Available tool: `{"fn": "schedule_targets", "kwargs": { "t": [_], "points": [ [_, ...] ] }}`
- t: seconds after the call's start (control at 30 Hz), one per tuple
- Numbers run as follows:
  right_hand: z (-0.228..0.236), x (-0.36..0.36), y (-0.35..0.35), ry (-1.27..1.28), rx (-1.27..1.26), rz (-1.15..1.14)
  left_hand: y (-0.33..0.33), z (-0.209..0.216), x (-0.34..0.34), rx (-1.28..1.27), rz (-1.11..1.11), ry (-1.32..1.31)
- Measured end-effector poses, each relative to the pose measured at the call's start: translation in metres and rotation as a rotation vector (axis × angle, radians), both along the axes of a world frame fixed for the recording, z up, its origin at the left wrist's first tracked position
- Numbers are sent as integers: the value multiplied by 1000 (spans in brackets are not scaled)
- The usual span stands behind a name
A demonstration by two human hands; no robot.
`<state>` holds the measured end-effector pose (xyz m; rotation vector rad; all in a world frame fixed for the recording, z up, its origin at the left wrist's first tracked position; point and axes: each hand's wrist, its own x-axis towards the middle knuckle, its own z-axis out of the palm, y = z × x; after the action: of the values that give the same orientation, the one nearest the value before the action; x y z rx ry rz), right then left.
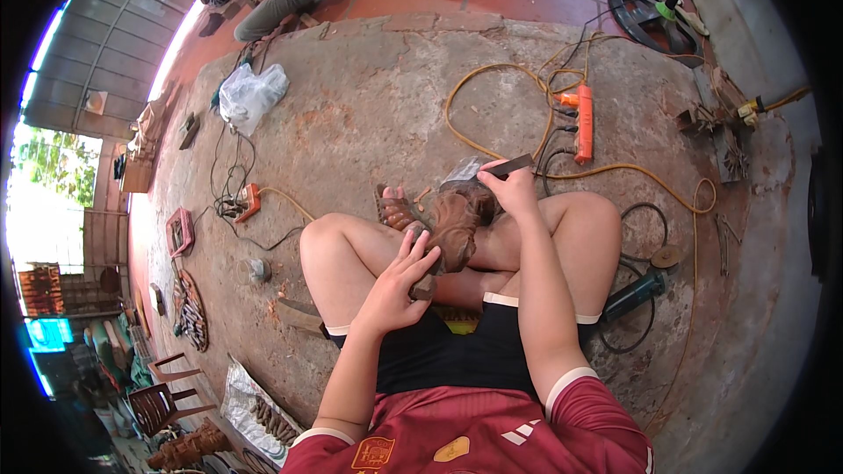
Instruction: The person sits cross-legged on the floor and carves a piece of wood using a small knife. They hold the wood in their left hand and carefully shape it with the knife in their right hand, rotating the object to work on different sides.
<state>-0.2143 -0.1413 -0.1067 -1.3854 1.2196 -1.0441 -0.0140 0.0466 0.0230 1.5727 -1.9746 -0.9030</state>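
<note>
1. At the left edge of my view, near, I see a dark wooden chair (154,409) with slats.
2. Farther off on the left, a pink basket (170,231) holds small dark items, too tiny for me to identify.
3. Just nearer than that, a row of slender dark tools (190,312) lies on the floor.
4. To the right and near, a white sack (238,399) lies spread, with small brown pieces (277,423) bunched on it.
5. Far left of centre, I have a crumpled clear plastic bag (253,96); I cannot make out any contents. Nearer stands a small clear jar (254,270), its contents also unclear to me.
6. At the centre, the left hand (406,281) lies with fingers spread over the near left side of a brown wood carving (457,228). It touches the piece, but I cannot tell whether it grips.
7. The carving sits between the person's bent legs, to the right of the left hand and just left and near of the right hand.
8. The right hand (512,186) is clamped, thumb and fingers together, on a dark flat bar (513,167) at the carving's far right end.
9. Right and far, I see an orange power strip (584,127) with plugs in it; nearer, a teal power tool (636,296) lies beside the right knee.
</note>
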Motion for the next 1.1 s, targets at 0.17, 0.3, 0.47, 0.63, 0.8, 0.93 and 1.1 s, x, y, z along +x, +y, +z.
{"fn": "schedule_targets", "kwargs": {
  "t": [0.17, 0.3, 0.47, 0.63, 0.8, 0.93, 1.1],
  "points": [
    [-7, 0, -1, -15, 21, 11, 2, -3, 1, -7, 2, 9],
    [-11, -1, -1, 52, 19, 7, 1, -3, 1, -5, -3, 2],
    [1, -9, 0, 200, -5, -14, 1, -4, 2, -25, 0, -4],
    [1, -15, -1, 130, -19, -45, -4, 2, -2, -71, 10, -39],
    [1, -11, 0, 156, -48, -99, -5, -1, -1, -81, 28, -36],
    [-9, -10, -5, 81, -34, -246, -7, -2, -3, -92, 38, -38],
    [-18, -16, -6, 21, 37, -231, -3, -7, -4, -96, 67, -28]
  ]
}}
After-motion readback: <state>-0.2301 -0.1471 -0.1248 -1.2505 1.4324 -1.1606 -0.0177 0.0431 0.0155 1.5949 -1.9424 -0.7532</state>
